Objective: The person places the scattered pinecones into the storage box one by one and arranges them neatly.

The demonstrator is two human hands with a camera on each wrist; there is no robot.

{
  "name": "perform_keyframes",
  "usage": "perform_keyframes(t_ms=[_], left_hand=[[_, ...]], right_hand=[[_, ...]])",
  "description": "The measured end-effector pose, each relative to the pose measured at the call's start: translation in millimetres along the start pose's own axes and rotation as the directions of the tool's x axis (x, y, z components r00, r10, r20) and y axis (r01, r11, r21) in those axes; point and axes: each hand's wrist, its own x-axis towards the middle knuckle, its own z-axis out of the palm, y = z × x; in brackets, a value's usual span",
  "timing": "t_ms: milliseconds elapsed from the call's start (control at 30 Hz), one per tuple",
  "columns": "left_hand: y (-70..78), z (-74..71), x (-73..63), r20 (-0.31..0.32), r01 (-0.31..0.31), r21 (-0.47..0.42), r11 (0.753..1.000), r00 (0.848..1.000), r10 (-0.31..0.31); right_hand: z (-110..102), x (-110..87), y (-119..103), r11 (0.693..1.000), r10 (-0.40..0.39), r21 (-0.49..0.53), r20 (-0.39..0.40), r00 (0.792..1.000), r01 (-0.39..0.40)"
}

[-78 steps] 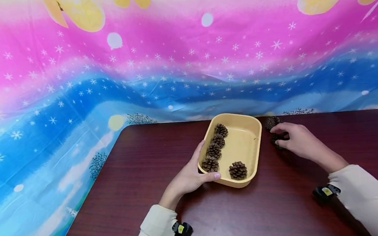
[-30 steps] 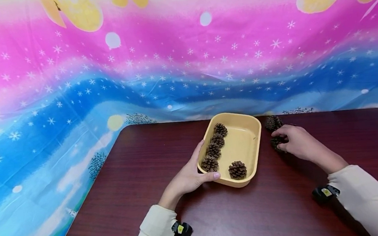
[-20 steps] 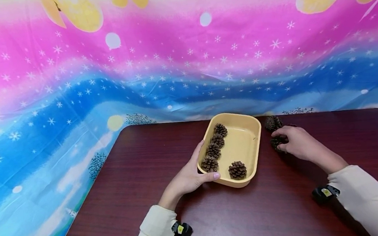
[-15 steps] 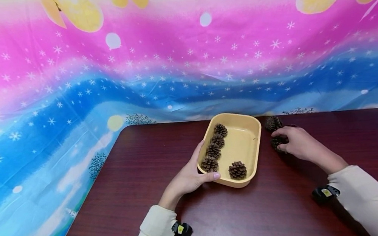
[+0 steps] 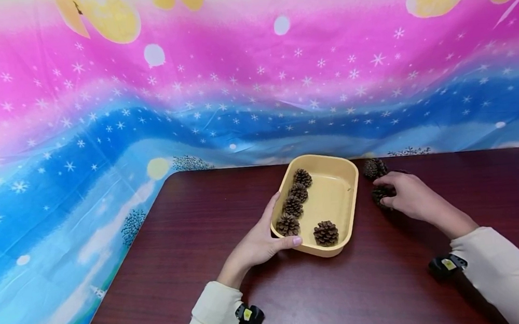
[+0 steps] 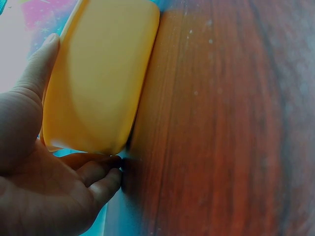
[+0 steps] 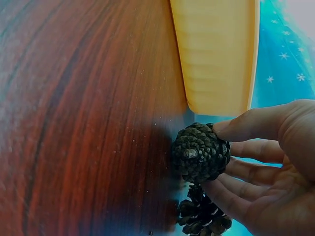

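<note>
Closest to you, black wrist cameras (image 5: 257, 316) sit at your pale sleeves (image 5: 209, 318) over the dark table (image 5: 329, 301). Your left hand (image 5: 258, 243) grips the near left corner of the yellow tray (image 5: 330, 197), thumb over the rim. Inside, one pinecone (image 5: 326, 234) sits near the front; a row of four pinecones (image 5: 293, 206) lines the left wall. Beside the tray, your right hand (image 5: 408, 194) pinches a loose pinecone (image 7: 201, 152) between thumb and curled fingers, the tray's right wall standing between it and those inside. Just beyond lies another pinecone (image 5: 375, 169), then the printed backdrop (image 5: 230, 55).

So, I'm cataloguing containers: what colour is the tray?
The tray is pale yellow, clearest in the head view.
</note>
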Motion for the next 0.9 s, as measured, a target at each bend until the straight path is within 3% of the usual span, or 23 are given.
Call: perform_keyframes(t_ms=[900], left_hand=[[-1.2, 0.2, 0.1, 0.002, 0.002, 0.004, 1.000, 1.000, -0.002]], right_hand=[[-3.3, -2.9, -4.6, 0.996, -0.010, 0.083, -0.043, 0.999, 0.013]])
